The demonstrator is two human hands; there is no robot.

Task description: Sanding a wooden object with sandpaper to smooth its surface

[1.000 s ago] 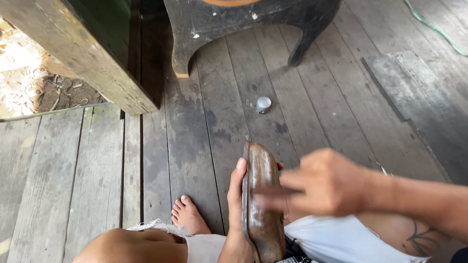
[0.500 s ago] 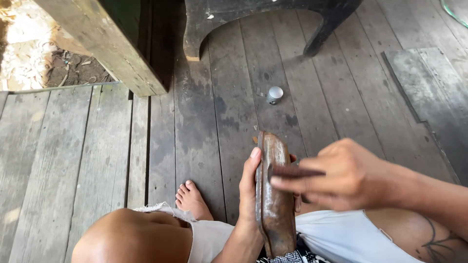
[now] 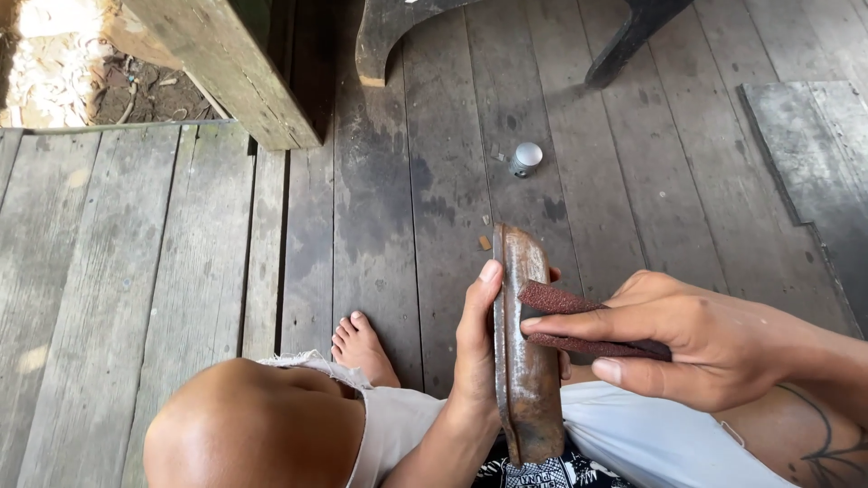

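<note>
A long, rusty brown metal piece [image 3: 527, 380] stands on edge over my lap, pointing away from me. My left hand [image 3: 475, 348] grips it from the left side, thumb along its edge. My right hand [image 3: 687, 339] holds a folded strip of reddish-brown sandpaper [image 3: 570, 321] pressed against the right face of the metal piece, near its upper half. My bare left foot [image 3: 362, 348] rests on the plank floor and my left knee [image 3: 253, 434] is raised in the foreground.
Grey weathered floor planks [image 3: 181, 271] run away from me. A small silver-capped container [image 3: 525, 159] lies on the floor ahead. Dark furniture legs [image 3: 380, 54] stand at the top, a wooden post [image 3: 226, 63] at upper left, a grey board [image 3: 814, 136] at right.
The view has shifted so the floor items sit higher in the frame. My right hand has slid the sandpaper a little down along the metal piece; my left hand keeps its grip.
</note>
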